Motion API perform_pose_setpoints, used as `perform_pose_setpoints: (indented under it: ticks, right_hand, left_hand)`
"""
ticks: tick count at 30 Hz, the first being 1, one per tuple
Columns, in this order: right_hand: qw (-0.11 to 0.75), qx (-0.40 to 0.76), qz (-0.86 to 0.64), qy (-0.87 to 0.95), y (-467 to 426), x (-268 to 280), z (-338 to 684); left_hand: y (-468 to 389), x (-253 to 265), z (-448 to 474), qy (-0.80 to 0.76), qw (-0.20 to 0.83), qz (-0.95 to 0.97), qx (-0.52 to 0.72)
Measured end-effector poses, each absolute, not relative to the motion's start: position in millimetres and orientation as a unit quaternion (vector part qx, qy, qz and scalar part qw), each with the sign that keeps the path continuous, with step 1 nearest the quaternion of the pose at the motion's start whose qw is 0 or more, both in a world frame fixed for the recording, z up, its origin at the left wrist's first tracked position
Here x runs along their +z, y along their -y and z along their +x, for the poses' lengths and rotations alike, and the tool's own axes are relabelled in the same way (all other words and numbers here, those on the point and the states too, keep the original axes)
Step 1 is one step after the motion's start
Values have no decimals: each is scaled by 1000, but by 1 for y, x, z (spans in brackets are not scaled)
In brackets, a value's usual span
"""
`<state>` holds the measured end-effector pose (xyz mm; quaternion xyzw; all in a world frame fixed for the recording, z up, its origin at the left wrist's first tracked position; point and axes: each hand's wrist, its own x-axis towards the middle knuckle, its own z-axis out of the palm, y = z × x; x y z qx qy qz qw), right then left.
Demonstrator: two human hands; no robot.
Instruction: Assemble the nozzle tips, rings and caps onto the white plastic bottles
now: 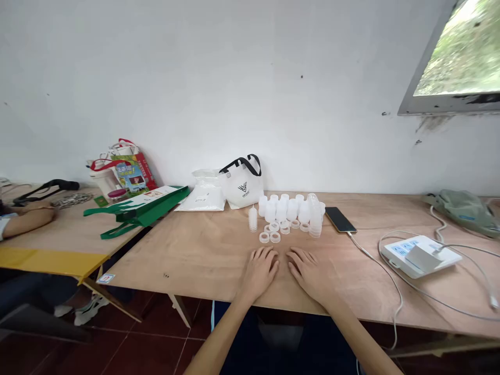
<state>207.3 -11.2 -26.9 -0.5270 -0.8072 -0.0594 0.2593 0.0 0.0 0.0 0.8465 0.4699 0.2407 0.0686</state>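
Observation:
My left hand [261, 272] and my right hand [310, 272] lie flat, palms down, side by side on the wooden table [195, 255], fingers spread and holding nothing. Just beyond my fingertips stands a cluster of small translucent white plastic bottles [287, 208], with several ring-shaped caps [275, 229] lying in front of them. A stack of clear cups [314, 214] stands at the right end of the cluster. One small bottle [253, 219] stands alone at the left.
A black phone [339, 219] with a cable lies right of the bottles, then a white power strip [420, 255] and a green bag [466, 211]. A white tote [242, 187], a white pouch [203, 198] and green bags [140, 208] line the wall. Another person's arm [25, 219] rests far left.

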Motion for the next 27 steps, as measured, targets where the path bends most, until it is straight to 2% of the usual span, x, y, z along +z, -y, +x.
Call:
perform_pose_setpoints:
  ticks: [27]
  right_hand:
    - [259,-48,-526,809,12,-29,208]
  left_hand:
    - [-1,-3,-1,-467,62,846,247]
